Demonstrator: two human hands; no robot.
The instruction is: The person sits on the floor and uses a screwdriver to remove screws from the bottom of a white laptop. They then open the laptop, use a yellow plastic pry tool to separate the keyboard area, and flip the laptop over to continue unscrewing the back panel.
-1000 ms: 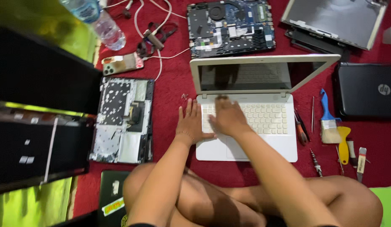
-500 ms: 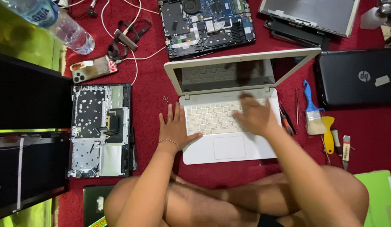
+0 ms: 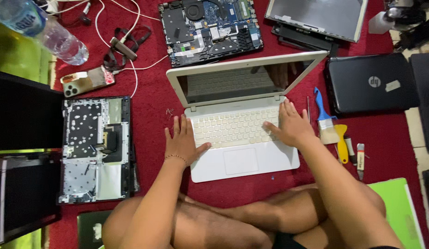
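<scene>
White laptop is flanked; left hand laid at 9 o'clock, fingers together; right hand at 3 o'clock, fingers spread on keys.

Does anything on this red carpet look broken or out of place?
Yes. Above the white laptop a laptop base lies opened, circuit board bare. Left of the left hand, a keyboard shell lies stripped. Tiny loose screws sit on the carpet.

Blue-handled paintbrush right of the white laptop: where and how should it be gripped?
Probably take the blue-handled paintbrush by its slim blue handle, coming from above. It lies flat on the red carpet, bristles toward the person, and the handle end is clear of the yellow-handled tool. The right hand rests closest.
</scene>
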